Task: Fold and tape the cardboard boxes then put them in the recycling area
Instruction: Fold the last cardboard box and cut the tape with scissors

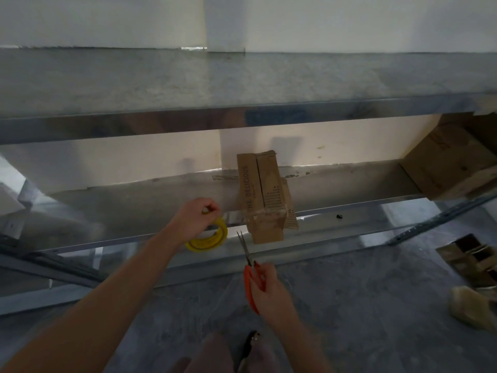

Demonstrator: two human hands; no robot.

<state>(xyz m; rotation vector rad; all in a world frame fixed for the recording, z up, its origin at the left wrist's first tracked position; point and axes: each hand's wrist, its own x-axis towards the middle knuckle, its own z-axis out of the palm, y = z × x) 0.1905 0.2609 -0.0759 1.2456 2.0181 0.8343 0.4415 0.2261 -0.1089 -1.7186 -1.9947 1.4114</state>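
We see left grip (195, 216) pinching tape roll (209, 239) just left of box (262, 189); right grip (266, 289) holds scissors (247, 253), blades toward box.

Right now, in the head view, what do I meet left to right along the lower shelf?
Going right: yellow tape roll in the left hand → folded cardboard box → small dark object → larger cardboard box. The scissors in the right hand overlap the folded cardboard box sideways, so omitted.
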